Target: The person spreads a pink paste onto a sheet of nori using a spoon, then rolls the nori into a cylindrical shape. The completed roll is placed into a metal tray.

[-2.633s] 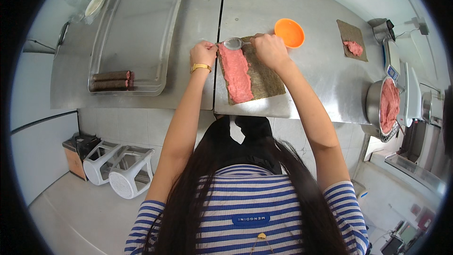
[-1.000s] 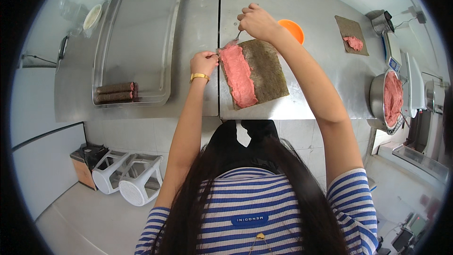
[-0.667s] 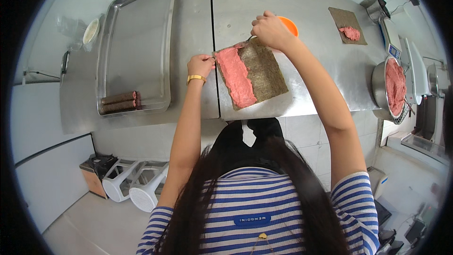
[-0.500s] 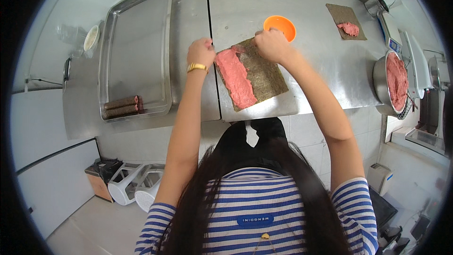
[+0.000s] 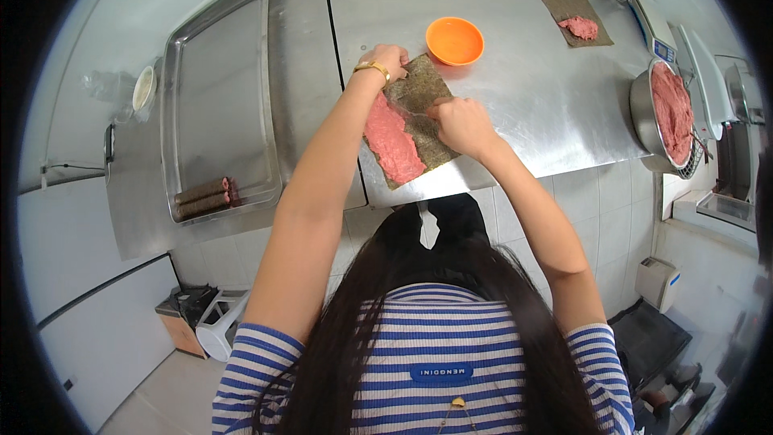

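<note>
Left hand [image 5: 392, 63] shifts to seaweed's [image 5: 419, 84] far edge
Fingers curled, grip unclear; right hand [image 5: 463, 123], closed round spoon [image 5: 415, 113], reaches bare side.

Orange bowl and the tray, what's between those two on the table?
In the head view, between the orange bowl and the tray are the table's dark seam, your left hand and the far end of the seaweed sheet.
</note>
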A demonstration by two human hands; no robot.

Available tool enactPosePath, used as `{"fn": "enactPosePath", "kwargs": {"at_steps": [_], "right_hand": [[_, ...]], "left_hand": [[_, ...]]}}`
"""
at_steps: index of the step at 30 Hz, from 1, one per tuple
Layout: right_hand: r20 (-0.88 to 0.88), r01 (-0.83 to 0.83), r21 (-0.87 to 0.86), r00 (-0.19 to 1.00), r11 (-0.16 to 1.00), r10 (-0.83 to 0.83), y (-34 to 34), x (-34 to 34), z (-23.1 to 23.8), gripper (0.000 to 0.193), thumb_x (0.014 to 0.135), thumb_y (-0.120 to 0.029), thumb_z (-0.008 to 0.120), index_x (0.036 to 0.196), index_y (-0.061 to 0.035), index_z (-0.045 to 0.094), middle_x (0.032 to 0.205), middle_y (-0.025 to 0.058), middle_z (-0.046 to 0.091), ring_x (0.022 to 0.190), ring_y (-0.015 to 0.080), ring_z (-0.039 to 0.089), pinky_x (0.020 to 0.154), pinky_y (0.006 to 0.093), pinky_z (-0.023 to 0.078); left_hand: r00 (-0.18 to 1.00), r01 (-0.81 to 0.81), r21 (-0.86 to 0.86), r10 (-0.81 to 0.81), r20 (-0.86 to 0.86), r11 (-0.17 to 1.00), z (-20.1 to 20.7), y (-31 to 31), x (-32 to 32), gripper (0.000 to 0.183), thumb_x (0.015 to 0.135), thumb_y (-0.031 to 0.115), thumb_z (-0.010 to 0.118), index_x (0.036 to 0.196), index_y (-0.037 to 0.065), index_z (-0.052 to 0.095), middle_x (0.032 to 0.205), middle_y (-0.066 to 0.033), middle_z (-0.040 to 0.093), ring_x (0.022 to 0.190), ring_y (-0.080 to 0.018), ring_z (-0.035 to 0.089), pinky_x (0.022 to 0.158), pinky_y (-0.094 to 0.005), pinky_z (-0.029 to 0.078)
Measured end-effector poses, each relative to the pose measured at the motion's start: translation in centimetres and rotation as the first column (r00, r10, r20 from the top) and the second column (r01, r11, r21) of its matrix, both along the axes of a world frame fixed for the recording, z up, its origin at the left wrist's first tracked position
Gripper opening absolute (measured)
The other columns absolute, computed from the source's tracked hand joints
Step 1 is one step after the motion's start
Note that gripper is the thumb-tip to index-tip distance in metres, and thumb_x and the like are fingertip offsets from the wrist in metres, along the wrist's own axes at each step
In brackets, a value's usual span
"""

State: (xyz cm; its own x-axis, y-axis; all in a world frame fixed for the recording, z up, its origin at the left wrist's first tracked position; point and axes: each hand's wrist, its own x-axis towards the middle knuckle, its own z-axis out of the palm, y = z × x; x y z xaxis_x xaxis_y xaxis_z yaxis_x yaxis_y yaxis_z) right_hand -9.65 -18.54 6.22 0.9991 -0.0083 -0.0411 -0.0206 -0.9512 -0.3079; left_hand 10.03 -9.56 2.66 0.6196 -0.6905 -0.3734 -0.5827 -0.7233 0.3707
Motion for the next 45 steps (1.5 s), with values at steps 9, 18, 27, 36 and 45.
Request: {"fn": "enactPosePath", "kwargs": {"at_steps": [9, 18, 27, 36, 45], "right_hand": [[-0.095, 0.003, 0.021, 0.996, 1.000, -0.001, 1.0, -6.0, 2.1, 0.033, 0.067, -0.002, 0.056, 0.096, -0.0074, 0.070, 0.088, 0.0099, 0.067, 0.073, 0.0328, 0.066, 0.066, 0.0426, 0.053], [-0.153, 0.053, 0.039, 0.987, 0.998, -0.047, 1.1, -11.6, 3.6, 0.026, 0.071, -0.003, 0.056, 0.092, -0.0072, 0.070, 0.084, 0.0098, 0.064, 0.072, 0.0315, 0.065, 0.064, 0.0426, 0.052], [-0.038, 0.271, 0.271, 0.962, 0.923, -0.271, 1.5, -11.5, 1.8, 0.026, 0.078, -0.001, 0.055, 0.101, -0.0056, 0.067, 0.084, 0.0132, 0.062, 0.074, 0.0358, 0.062, 0.066, 0.0441, 0.051], [0.042, 0.283, 0.196, 0.954, 0.939, -0.296, 6.2, -12.3, -2.0, 0.036, 0.079, 0.004, 0.051, 0.112, -0.0029, 0.062, 0.088, 0.0146, 0.058, 0.077, 0.0350, 0.060, 0.066, 0.0436, 0.050], [0.091, 0.041, 0.047, 0.995, 0.998, -0.045, 6.2, -13.8, -0.7, 0.048, 0.073, 0.004, 0.053, 0.120, -0.0052, 0.060, 0.086, 0.0105, 0.056, 0.076, 0.0300, 0.058, 0.068, 0.0405, 0.050]], "left_hand": [[0.999, -0.043, 0.012, 0.043, 0.010, 0.999, 0.3, 0.0, -0.3, 0.028, 0.075, 0.024, 0.076, 0.102, 0.018, 0.069, 0.106, -0.0057, 0.068, 0.100, -0.0259, 0.064, 0.087, -0.0372, 0.050], [0.996, -0.093, -0.060, 0.093, -0.001, 0.994, 0.2, 0.5, -0.5, 0.023, 0.078, 0.020, 0.072, 0.100, 0.017, 0.069, 0.104, -0.0075, 0.069, 0.100, -0.0265, 0.064, 0.087, -0.0379, 0.050], [0.908, -0.381, -0.575, 0.410, -0.086, 0.724, 0.6, 10.7, -4.7, 0.024, 0.081, 0.008, 0.064, 0.104, 0.002, 0.065, 0.102, -0.0131, 0.069, 0.095, -0.0239, 0.067, 0.083, -0.0338, 0.051], [0.719, -0.613, -0.304, 0.356, -0.597, 0.729, -2.5, 18.5, -16.8, 0.023, 0.087, 0.007, 0.058, 0.108, -0.001, 0.063, 0.093, -0.0050, 0.068, 0.081, -0.0109, 0.064, 0.071, -0.0261, 0.052], [0.498, -0.750, -0.276, 0.238, -0.834, 0.601, -3.0, 17.8, -17.8, 0.026, 0.091, 0.003, 0.051, 0.115, -0.003, 0.059, 0.105, -0.0078, 0.066, 0.096, -0.0137, 0.064, 0.080, -0.0248, 0.052]]}}
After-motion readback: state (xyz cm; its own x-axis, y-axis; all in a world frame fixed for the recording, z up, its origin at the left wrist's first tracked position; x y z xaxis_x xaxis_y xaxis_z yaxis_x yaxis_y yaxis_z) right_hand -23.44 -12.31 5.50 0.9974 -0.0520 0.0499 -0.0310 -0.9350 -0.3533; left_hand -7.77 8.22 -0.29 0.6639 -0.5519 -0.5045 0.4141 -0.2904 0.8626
